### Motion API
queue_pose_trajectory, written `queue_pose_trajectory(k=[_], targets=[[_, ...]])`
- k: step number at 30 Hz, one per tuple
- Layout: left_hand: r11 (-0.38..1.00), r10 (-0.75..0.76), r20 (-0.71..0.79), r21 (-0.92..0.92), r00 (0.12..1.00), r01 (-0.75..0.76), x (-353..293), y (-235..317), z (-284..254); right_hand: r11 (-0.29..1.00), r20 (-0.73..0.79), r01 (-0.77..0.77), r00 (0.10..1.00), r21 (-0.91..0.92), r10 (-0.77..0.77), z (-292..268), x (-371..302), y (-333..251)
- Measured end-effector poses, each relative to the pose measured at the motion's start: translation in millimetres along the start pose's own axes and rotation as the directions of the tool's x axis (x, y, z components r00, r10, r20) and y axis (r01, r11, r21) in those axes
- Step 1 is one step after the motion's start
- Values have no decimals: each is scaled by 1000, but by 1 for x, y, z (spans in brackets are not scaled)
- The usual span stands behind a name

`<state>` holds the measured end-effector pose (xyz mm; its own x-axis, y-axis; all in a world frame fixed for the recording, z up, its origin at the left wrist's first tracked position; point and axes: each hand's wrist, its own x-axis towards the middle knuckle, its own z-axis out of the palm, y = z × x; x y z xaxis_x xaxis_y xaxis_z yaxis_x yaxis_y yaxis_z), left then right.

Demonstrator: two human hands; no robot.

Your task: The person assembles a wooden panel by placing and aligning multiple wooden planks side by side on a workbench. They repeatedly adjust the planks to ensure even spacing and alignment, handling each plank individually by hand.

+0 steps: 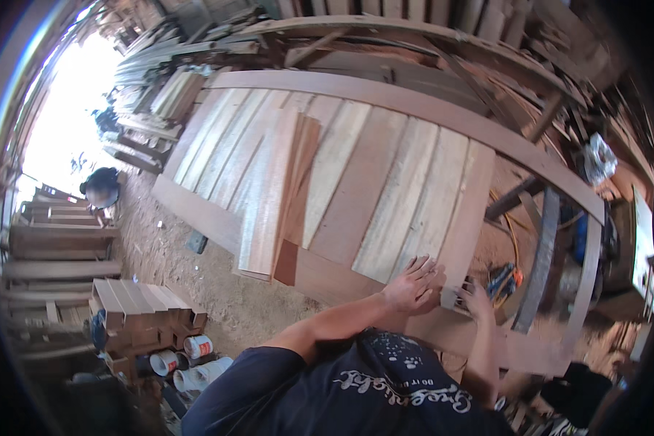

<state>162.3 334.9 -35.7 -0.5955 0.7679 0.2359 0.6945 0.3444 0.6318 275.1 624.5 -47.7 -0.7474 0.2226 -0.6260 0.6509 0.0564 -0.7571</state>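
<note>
A long wooden frame (356, 89) lies flat before me, filled over much of its length with pale and reddish slats (363, 185). My left hand (414, 286) rests with its fingers stretched out over the near ends of the slats, at the near rail. Close to its right, my right hand (477, 300) has its fingers bent at the edge of the rightmost slat (466, 218), seemingly gripping its near end. Several loose boards (267, 200) lie stacked across the slats, left of the middle, overhanging the near rail (203, 216).
Stacked timber (174, 94) lines the back left. Wooden blocks (149, 301) and white buckets (198, 346) stand on the dirt floor at lower left. Another person (103, 190) is at far left. A dark trestle (538, 254) and a yellow cord (514, 240) show at the frame's right end.
</note>
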Motion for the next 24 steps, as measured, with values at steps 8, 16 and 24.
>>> queue_pose_trajectory(k=[8, 16, 24], targets=[[398, -554, -592, 428, 584, 811, -70, -106, -233, 881, -599, 473, 703, -9, -383, -7, -23, 66], [422, -779, -424, 188, 461, 887, -142, -158, -291, 886, -480, 462, 768, -44, -424, 128, -42, 7], [420, -789, -481, 29, 381, 907, -129, -131, -274, 831, -394, 397, 744, -390, -540, 224, -94, -46]])
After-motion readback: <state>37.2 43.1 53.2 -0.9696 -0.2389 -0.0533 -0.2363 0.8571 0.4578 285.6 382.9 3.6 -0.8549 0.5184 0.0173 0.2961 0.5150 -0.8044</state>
